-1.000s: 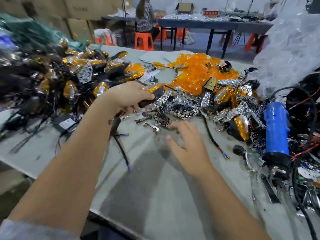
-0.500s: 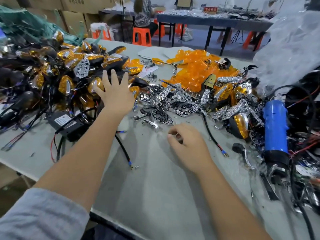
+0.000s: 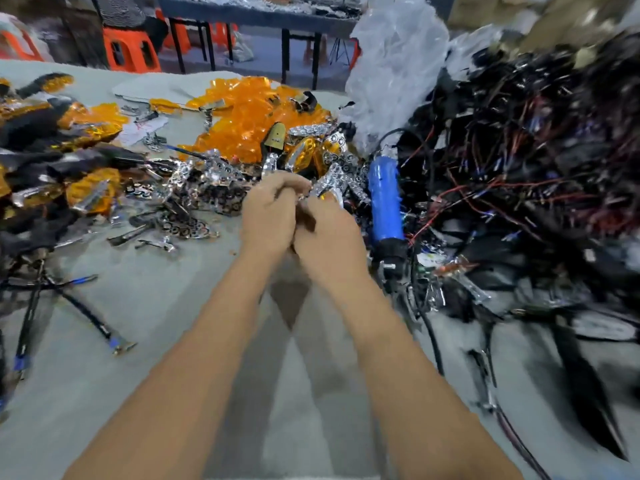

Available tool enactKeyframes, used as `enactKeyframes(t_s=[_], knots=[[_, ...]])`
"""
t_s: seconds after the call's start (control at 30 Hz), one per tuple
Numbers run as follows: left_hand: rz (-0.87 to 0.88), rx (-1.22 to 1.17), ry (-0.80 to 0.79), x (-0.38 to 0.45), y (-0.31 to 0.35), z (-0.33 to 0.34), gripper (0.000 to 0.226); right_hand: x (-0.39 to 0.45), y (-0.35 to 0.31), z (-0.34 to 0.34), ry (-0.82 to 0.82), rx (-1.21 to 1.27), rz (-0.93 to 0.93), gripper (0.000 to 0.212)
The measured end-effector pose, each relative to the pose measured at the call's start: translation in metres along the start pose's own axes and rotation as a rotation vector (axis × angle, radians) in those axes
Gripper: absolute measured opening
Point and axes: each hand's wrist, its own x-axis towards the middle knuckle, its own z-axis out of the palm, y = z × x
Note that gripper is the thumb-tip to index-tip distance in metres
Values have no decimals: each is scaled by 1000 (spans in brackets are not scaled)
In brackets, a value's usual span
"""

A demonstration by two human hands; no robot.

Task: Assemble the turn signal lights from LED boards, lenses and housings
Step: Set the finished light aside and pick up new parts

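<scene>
Finished signals [image 3: 52,147] are heaped at frame left; amber lenses [image 3: 249,112] lie upper centre, chrome boards [image 3: 207,188] below them. At centre, left hand [image 3: 268,216] and right hand [image 3: 329,237] curl together around a small dark part, blurred. Wire tangle [image 3: 519,174] fills the right. Bare table [image 3: 166,341] spans lower left.

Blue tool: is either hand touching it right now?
No. The blue tool lies on the table, right of the right hand; both hands meet beside it.
</scene>
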Motion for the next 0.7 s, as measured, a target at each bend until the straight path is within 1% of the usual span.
enactKeyframes(t_s=[0.07, 0.13, 0.2, 0.27, 0.33, 0.37, 0.4, 0.5, 0.53, 0.57, 0.63, 0.7], knots=[[14, -16, -36, -9, 4, 23, 33, 2, 14, -29, 150, 6, 24, 15], [62, -9, -80, -25, 4, 45, 33, 3, 29, -58, 260, -11, 73, 16], [190, 89, -113, -39, -1, 62, 31, 5, 47, -83, 335, -93, 145, 17], [302, 251, -151, -47, -6, 75, 29, 7, 65, -100, 421, -169, 218, 19], [314, 339, -178, -53, -7, 77, 28, 7, 82, -113, 515, -228, 288, 21], [310, 345, -186, -55, -7, 76, 29, 7, 90, -117, 536, -250, 332, 25], [300, 339, -194, -55, -9, 75, 29, 8, 98, -119, 522, -264, 383, 31], [228, 311, -199, -52, -11, 71, 29, 13, 114, -119, 347, -193, 524, 47], [211, 308, -199, -51, -10, 70, 30, 14, 116, -117, 308, -147, 538, 46], [204, 313, -200, -51, -9, 70, 31, 15, 117, -113, 305, -123, 531, 42], [199, 324, -206, -51, -8, 71, 31, 17, 119, -107, 376, -138, 484, 30], [188, 319, -207, -50, -8, 70, 31, 18, 119, -101, 443, -143, 449, 25]])
